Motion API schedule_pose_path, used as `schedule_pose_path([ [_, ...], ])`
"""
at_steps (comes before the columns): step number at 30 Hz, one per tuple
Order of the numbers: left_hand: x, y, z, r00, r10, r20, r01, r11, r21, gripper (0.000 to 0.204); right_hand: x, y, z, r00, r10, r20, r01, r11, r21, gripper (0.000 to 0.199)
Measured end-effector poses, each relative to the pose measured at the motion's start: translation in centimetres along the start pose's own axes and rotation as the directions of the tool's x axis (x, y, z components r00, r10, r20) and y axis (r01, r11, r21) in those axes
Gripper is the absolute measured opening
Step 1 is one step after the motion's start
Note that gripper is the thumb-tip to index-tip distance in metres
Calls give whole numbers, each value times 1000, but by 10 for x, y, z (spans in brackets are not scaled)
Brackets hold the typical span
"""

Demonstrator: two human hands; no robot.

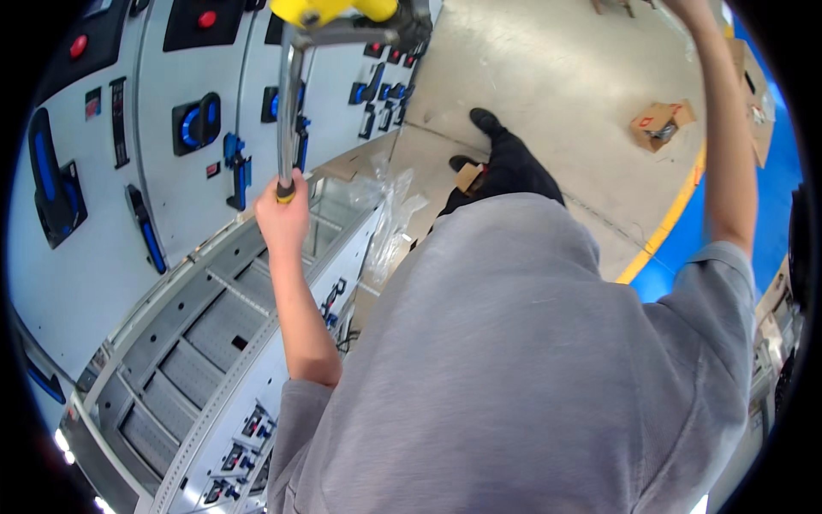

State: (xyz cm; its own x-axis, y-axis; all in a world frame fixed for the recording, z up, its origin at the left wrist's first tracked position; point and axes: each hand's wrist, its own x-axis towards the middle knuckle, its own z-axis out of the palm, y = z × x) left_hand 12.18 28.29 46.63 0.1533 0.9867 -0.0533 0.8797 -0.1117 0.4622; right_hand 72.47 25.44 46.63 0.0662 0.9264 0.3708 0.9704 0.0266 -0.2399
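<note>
A: Left hand?

B: Clenched around the lower end of a long metal handle, just below a yellow band. The handle rises to a yellow tool head at the top edge of the view.

A: Right hand?

B: Raised on an outstretched arm to the upper right; it is cut by the frame edge, so whether it grips anything cannot be told.

A: What stands beside the left hand?

B: A row of grey cabinet doors with blue handles and red round buttons. Below the forearm lies an open cabinet frame, its compartments bare metal, with small dark components along its near edge.

A: Containers?

B: An open cardboard box on the concrete floor, well apart from both hands; its contents are too small to tell. Crumpled clear plastic wrap lies at the frame's far corner.

A: Farther out?

B: A yellow floor line borders a blue area; the person's dark shoe rests on the concrete.
</note>
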Motion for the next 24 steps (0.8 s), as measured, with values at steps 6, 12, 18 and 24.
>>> schedule_pose_path([
  [6,-18,14,24,999,-35,15,36,990,-138,39,-6,15,33,975,223,-17,-219,968,124,22],
  [12,-62,27,55,966,-249,-63,220,928,-301,27,-59,-62,210,701,407,586,-636,727,257,66],
  [18,-126,-2,57,922,-384,-38,376,916,-141,30,-226,-246,374,198,-501,842,-312,783,539,31],
  [24,-200,3,77,662,-749,32,733,638,-237,36,-322,-321,466,-515,-476,713,390,610,690,36],
])
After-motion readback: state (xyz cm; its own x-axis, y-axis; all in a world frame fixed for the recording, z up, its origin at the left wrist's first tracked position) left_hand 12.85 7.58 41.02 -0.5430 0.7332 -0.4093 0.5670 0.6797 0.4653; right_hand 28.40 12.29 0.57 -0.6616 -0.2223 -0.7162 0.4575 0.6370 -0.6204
